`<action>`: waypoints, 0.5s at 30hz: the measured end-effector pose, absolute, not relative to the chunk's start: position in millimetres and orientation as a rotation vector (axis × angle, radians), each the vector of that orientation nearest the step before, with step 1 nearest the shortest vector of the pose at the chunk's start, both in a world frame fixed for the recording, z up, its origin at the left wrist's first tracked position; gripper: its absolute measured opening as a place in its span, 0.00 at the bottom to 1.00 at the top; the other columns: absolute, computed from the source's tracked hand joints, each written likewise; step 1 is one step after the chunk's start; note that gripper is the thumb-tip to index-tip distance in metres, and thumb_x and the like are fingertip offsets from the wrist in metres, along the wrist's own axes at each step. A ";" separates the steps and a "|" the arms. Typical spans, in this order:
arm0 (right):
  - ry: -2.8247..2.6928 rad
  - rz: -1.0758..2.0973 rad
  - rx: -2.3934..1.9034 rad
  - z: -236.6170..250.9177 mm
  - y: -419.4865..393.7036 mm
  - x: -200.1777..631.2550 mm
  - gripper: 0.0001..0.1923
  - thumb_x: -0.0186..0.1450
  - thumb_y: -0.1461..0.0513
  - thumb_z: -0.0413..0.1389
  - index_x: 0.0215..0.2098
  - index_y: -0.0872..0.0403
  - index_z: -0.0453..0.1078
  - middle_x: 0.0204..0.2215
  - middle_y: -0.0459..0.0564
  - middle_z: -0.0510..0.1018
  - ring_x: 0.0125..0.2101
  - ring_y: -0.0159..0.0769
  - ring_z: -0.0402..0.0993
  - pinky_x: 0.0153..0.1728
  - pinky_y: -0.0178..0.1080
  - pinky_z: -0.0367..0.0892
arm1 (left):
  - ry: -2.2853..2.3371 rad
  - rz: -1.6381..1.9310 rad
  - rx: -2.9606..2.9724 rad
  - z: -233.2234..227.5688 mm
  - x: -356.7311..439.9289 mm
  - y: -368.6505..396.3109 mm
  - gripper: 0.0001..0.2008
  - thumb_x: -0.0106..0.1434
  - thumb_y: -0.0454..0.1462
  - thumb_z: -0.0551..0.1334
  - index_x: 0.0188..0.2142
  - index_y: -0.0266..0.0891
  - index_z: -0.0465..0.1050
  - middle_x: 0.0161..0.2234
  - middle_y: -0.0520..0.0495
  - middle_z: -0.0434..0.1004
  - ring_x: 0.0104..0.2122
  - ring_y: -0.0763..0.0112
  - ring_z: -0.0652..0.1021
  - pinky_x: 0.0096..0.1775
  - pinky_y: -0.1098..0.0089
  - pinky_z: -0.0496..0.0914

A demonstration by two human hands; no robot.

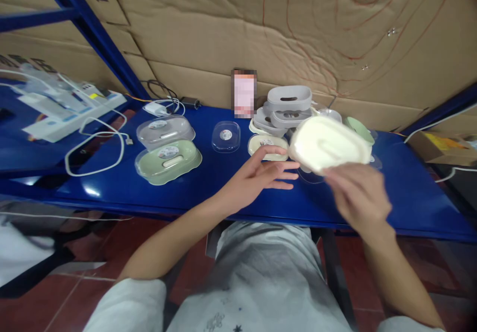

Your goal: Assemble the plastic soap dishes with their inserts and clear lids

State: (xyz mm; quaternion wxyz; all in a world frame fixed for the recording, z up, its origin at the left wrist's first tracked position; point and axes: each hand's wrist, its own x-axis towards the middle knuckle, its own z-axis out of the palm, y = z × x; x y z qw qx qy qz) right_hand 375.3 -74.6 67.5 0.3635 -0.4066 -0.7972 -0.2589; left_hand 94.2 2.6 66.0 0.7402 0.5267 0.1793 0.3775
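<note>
White power strip [55,127] and white cable [82,175] at left, cardboard [194,39] behind blue table [122,188].

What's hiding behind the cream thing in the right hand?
Behind the cream tray in the right hand, a green piece and something clear peek out. The tray covers whatever else is there.

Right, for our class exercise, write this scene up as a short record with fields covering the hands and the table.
Left hand: fingers spread, nothing visibly held; beside a labelled cream dish, contact unclear
Right hand: gripping the edge of a large cream tray, blurred
Table left: green box in front of a grey box, both with clear covers
Table middle: clear lid with a round label
Table back: stacked grey trays
Backdrop: cardboard
</note>
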 end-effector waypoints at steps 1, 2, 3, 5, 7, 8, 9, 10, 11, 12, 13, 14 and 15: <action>-1.984 -0.710 -1.146 71.6 -70.6 393.6 0.29 0.71 0.68 0.64 0.68 0.43 0.74 0.47 0.52 0.87 0.48 0.48 0.84 0.50 0.52 0.79 | 0.438 0.879 1.301 64.1 87.2 0.9 0.21 0.76 0.48 0.66 0.61 0.46 0.65 0.60 0.39 0.81 0.57 0.55 0.85 0.54 0.54 0.82; -1.857 -0.771 -1.279 75.7 -64.4 414.4 0.25 0.73 0.65 0.64 0.67 0.43 0.75 0.48 0.54 0.86 0.49 0.51 0.83 0.51 0.55 0.78 | 0.513 0.949 1.481 62.5 77.2 0.1 0.22 0.77 0.48 0.64 0.64 0.47 0.63 0.64 0.38 0.78 0.60 0.54 0.83 0.56 0.53 0.81; -1.775 -0.771 -1.432 79.3 -56.1 436.5 0.22 0.75 0.61 0.62 0.66 0.45 0.76 0.50 0.56 0.86 0.51 0.54 0.82 0.53 0.57 0.77 | 0.633 1.044 1.681 61.2 64.4 0.2 0.24 0.77 0.46 0.63 0.67 0.48 0.62 0.67 0.37 0.75 0.63 0.54 0.80 0.60 0.52 0.79; -1.684 -0.691 -1.611 83.0 -34.8 478.7 0.19 0.78 0.54 0.58 0.64 0.47 0.77 0.50 0.58 0.86 0.48 0.55 0.82 0.51 0.59 0.77 | 1.009 1.166 2.154 58.3 33.0 3.0 0.28 0.74 0.45 0.66 0.70 0.47 0.64 0.71 0.38 0.69 0.70 0.50 0.72 0.69 0.45 0.68; -1.667 -0.589 -1.693 80.8 -11.2 508.5 0.20 0.78 0.48 0.55 0.61 0.46 0.78 0.46 0.55 0.86 0.43 0.51 0.82 0.47 0.58 0.77 | 1.450 1.220 2.401 53.7 -1.2 7.9 0.29 0.73 0.46 0.67 0.70 0.46 0.67 0.73 0.36 0.66 0.73 0.41 0.67 0.72 0.36 0.60; -1.688 -0.546 -1.729 78.0 0.1 516.5 0.20 0.79 0.46 0.53 0.59 0.45 0.78 0.46 0.54 0.86 0.43 0.51 0.81 0.48 0.58 0.77 | 1.640 1.218 2.443 50.4 -17.5 10.2 0.29 0.74 0.47 0.65 0.70 0.44 0.67 0.74 0.33 0.65 0.73 0.38 0.67 0.72 0.34 0.59; -1.714 -0.509 -1.774 74.5 10.2 519.7 0.21 0.79 0.45 0.51 0.58 0.44 0.78 0.48 0.53 0.86 0.44 0.51 0.81 0.50 0.59 0.76 | 1.812 1.201 2.449 46.4 -32.5 12.1 0.29 0.74 0.47 0.64 0.71 0.42 0.67 0.74 0.31 0.64 0.73 0.34 0.67 0.71 0.30 0.58; -1.743 -0.478 -1.829 70.9 18.9 518.7 0.21 0.79 0.45 0.50 0.58 0.44 0.77 0.50 0.52 0.86 0.47 0.51 0.82 0.53 0.60 0.75 | 1.944 1.128 2.441 41.6 -45.9 13.5 0.30 0.74 0.49 0.63 0.71 0.41 0.66 0.75 0.29 0.62 0.73 0.30 0.65 0.70 0.26 0.55; -1.762 -0.456 -1.889 67.5 25.8 514.7 0.21 0.79 0.45 0.49 0.58 0.43 0.76 0.52 0.52 0.86 0.51 0.52 0.81 0.56 0.61 0.73 | 2.040 1.067 2.415 36.4 -57.5 14.5 0.31 0.74 0.50 0.63 0.71 0.41 0.66 0.75 0.27 0.60 0.73 0.27 0.64 0.68 0.22 0.54; -1.769 -0.441 -1.946 64.6 31.0 508.9 0.21 0.79 0.45 0.48 0.58 0.42 0.75 0.55 0.51 0.85 0.54 0.52 0.81 0.59 0.62 0.71 | 2.088 0.999 2.384 30.7 -67.3 15.4 0.32 0.74 0.51 0.63 0.71 0.41 0.66 0.76 0.27 0.58 0.73 0.24 0.62 0.67 0.20 0.54; -1.765 -0.435 -1.989 62.2 34.4 502.7 0.21 0.79 0.46 0.47 0.60 0.42 0.74 0.58 0.51 0.84 0.57 0.53 0.80 0.62 0.63 0.69 | 2.098 0.941 2.358 24.7 -75.3 16.4 0.32 0.74 0.53 0.63 0.71 0.41 0.67 0.76 0.27 0.57 0.74 0.22 0.61 0.66 0.19 0.56; -1.752 -0.441 -2.011 60.2 36.5 497.4 0.21 0.79 0.46 0.46 0.62 0.41 0.72 0.60 0.52 0.83 0.60 0.53 0.79 0.63 0.63 0.67 | 2.083 0.909 2.342 18.9 -81.6 17.7 0.33 0.73 0.53 0.63 0.70 0.41 0.67 0.76 0.27 0.57 0.74 0.22 0.61 0.65 0.21 0.58; -1.739 -0.454 -2.008 58.5 37.5 493.9 0.22 0.80 0.47 0.45 0.63 0.41 0.71 0.62 0.52 0.82 0.62 0.54 0.77 0.65 0.64 0.65 | 2.049 0.889 2.341 13.4 -86.3 19.2 0.32 0.73 0.54 0.63 0.70 0.41 0.68 0.76 0.28 0.58 0.74 0.23 0.60 0.66 0.24 0.60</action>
